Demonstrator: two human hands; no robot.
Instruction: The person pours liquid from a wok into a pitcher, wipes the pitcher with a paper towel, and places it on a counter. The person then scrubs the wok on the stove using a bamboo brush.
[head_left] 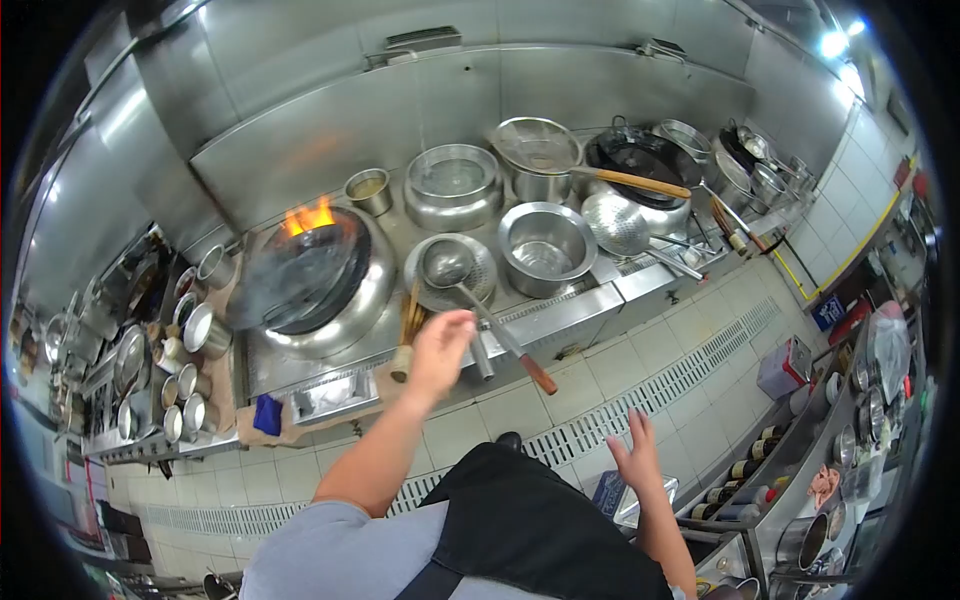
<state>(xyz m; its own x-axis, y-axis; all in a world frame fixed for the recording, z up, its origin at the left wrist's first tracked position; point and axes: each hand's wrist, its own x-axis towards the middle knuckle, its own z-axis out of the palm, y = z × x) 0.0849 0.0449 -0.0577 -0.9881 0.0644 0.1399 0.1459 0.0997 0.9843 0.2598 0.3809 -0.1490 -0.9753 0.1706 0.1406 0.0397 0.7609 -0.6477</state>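
Observation:
My left hand (443, 352) is raised over the stove's front edge, fingers loosely bent and apart, with nothing visible in them. Just beyond it, a ladle (447, 262) lies on a perforated skimmer (475, 296); the ladle's wood-tipped handle points toward me. A bamboo brush (404, 355) stands left of that hand. My right hand (640, 455) hangs over the floor on the right, empty, its fingers spread. Farther left, a black wok (330, 290) sits on a round steel burner ring, with orange flames (308, 217) behind it and haze over it.
A steel pot (547, 250), a water-filled basin (452, 175) and a wooden-handled strainer (540, 145) stand along the stove. Metal containers (205, 330) crowd the left end. A blue cloth (267, 414) lies at the front edge. Shelves with bottles (745, 469) line the right side.

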